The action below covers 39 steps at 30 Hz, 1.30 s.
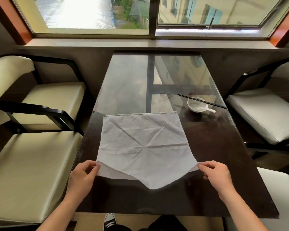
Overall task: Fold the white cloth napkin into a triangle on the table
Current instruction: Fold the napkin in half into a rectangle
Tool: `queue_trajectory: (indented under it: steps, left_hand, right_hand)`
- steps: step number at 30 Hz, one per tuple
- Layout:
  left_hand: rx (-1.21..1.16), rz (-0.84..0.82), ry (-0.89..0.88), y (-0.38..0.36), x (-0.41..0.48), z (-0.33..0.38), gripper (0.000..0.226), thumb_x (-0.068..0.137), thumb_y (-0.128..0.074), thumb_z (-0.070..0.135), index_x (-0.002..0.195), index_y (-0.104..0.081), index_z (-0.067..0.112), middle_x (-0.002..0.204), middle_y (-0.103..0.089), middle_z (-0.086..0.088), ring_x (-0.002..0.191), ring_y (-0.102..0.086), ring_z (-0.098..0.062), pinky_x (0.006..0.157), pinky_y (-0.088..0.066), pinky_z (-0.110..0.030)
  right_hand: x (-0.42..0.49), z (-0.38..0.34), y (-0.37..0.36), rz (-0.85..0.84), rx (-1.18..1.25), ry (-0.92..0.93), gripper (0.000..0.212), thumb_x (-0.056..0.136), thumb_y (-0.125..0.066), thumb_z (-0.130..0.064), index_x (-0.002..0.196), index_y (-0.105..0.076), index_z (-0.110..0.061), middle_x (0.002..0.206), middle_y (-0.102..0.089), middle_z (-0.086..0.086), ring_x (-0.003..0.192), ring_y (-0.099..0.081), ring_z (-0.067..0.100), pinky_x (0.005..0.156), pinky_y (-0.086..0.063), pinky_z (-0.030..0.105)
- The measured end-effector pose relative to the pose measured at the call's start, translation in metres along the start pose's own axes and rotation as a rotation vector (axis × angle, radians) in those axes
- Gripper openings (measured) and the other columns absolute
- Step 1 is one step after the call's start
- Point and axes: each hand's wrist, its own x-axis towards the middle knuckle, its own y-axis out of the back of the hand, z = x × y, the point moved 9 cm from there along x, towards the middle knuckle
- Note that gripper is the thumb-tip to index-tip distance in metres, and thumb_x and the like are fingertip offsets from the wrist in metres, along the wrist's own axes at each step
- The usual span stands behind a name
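You have the white square cloth napkin (143,142) spread open on the dark glass-topped table (215,147), your left hand (83,175) and right hand (215,174) pinching its near corners, so no triangle fold is made yet.

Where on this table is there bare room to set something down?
Bare: table's far half, between napkin and window; strip right of the napkin, nearer than the bowl. Crowded: around bowl and chopsticks; near edge, by the hands.
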Motion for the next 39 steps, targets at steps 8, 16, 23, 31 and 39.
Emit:
queue_trajectory:
  steps: [8, 16, 23, 31, 39]
  left_hand:
    - [-0.193, 0.013, 0.124, -0.014, 0.023, -0.007, 0.009, 0.091, -0.068, 0.027, 0.088, -0.07, 0.034, 0.087, -0.07, 0.006, 0.085, -0.063, -0.015, 0.071, -0.053, -0.039]
    - [-0.318, 0.15, 0.27, -0.014, 0.054, -0.023, 0.011, 0.093, -0.066, 0.023, 0.084, -0.068, 0.03, 0.089, -0.068, 0.001, 0.086, -0.063, -0.02, 0.067, -0.05, -0.035]
    - [-0.349, 0.19, 0.279, -0.013, 0.091, -0.018, 0.013, 0.092, -0.067, 0.023, 0.082, -0.068, 0.03, 0.085, -0.068, 0.0, 0.079, -0.062, -0.017, 0.061, -0.049, -0.033]
    - [-0.342, 0.227, 0.328, -0.022, 0.159, -0.011, 0.012, 0.089, -0.071, 0.023, 0.077, -0.069, 0.028, 0.08, -0.07, 0.002, 0.072, -0.065, -0.014, 0.059, -0.049, -0.028]
    - [-0.338, 0.236, 0.454, -0.043, 0.211, -0.023, 0.016, 0.09, -0.069, 0.021, 0.075, -0.066, 0.025, 0.082, -0.069, -0.002, 0.076, -0.065, -0.021, 0.064, -0.054, -0.033]
  right_hand:
    - [0.026, -0.023, -0.004, 0.015, -0.009, 0.04, 0.006, 0.09, -0.073, -0.026, 0.085, -0.072, -0.03, 0.089, -0.071, -0.006, 0.089, -0.064, 0.015, 0.074, -0.053, 0.036]
    - [0.065, -0.061, -0.013, 0.031, -0.021, 0.101, 0.019, 0.094, -0.066, -0.029, 0.076, -0.071, -0.033, 0.081, -0.071, -0.006, 0.082, -0.064, 0.016, 0.068, -0.051, 0.039]
    - [0.104, -0.09, -0.02, 0.016, -0.053, 0.114, 0.016, 0.094, -0.066, -0.032, 0.078, -0.071, -0.032, 0.084, -0.071, -0.005, 0.085, -0.066, 0.018, 0.078, -0.056, 0.047]
    - [0.174, -0.128, -0.047, -0.014, -0.104, 0.133, 0.013, 0.095, -0.066, -0.026, 0.082, -0.07, -0.024, 0.087, -0.071, 0.004, 0.08, -0.063, 0.023, 0.078, -0.054, 0.047]
    - [0.238, -0.156, -0.086, -0.042, -0.265, 0.163, 0.014, 0.094, -0.066, -0.024, 0.086, -0.07, -0.012, 0.086, -0.069, 0.008, 0.085, -0.063, 0.028, 0.079, -0.05, 0.042]
